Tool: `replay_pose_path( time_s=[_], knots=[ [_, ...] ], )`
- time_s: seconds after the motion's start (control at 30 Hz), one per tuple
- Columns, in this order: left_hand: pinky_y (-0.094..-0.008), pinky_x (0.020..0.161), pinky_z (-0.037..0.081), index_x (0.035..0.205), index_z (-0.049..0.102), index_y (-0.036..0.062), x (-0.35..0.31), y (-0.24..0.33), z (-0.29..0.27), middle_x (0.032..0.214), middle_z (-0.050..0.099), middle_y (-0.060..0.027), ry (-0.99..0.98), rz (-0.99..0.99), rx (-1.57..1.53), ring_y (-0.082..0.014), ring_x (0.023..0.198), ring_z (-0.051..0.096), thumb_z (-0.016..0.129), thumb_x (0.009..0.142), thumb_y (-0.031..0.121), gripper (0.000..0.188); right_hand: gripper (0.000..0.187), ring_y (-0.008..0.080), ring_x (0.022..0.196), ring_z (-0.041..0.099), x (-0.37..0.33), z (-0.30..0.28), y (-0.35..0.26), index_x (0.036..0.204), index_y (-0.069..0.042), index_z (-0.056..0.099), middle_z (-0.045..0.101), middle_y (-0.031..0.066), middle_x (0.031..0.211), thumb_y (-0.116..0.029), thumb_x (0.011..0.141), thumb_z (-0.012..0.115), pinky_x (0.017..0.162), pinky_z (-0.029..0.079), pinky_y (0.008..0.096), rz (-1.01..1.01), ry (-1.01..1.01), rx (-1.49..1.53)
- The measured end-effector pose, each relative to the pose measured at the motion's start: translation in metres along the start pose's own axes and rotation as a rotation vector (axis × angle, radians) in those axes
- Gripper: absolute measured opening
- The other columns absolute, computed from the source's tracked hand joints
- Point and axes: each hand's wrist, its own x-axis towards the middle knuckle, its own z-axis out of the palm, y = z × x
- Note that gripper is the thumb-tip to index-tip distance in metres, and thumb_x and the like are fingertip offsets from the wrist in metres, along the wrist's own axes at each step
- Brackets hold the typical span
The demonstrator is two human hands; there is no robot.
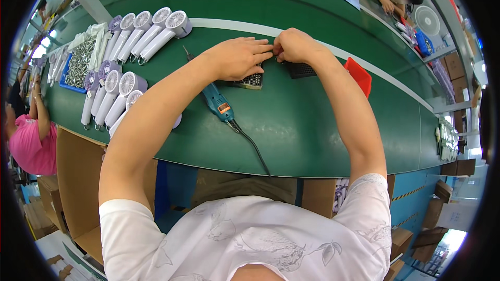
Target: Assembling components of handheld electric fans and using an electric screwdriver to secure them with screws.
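Note:
My left hand lies palm down with its fingers stretched out over a small tray of round metal parts, covering most of it. Its fingertips almost meet my right hand, whose fingers are curled into a pinch. Whatever the pinch holds is too small to make out. Under my right wrist sits a black tray with a gridded surface. A teal electric screwdriver lies beside my left forearm, its bit pointing away and its black cord running toward me.
White and purple handheld fans lie in rows at the left, around a blue tray of metal rings. A red bin stands right of my right wrist. Cardboard boxes stand below the green bench. Other people sit at far right and left.

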Motion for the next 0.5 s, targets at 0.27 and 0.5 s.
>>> replay_pose_path(
  time_s=[0.27,0.5],
  knots=[
    [-0.0439,0.119,0.04,0.129,0.065,-0.0028,-0.009,-0.003,-0.008,0.143,0.061,-0.0161,-0.143,-0.048,0.032,-0.032,0.139,0.051,0.056,0.104,0.036,0.047,0.022,0.0309,0.093,0.073,0.002,0.001,-0.001,0.091,-0.007,0.079,0.077,0.0126,0.092,-0.016,0.073,0.088,0.082,0.058,0.0406,0.042,-0.022,0.048],
    [-0.0448,0.117,0.042,0.122,0.069,-0.0034,-0.016,0.002,-0.022,0.138,0.064,-0.0166,-0.065,-0.049,0.034,-0.0329,0.137,0.054,0.065,0.099,0.032,0.043,0.01,0.0306,0.087,0.073,0.01,0.001,-0.003,0.086,-0.006,0.078,0.077,0.0129,0.089,-0.011,0.077,0.081,0.078,0.058,0.0415,0.027,-0.062,0.031]
  ],
)
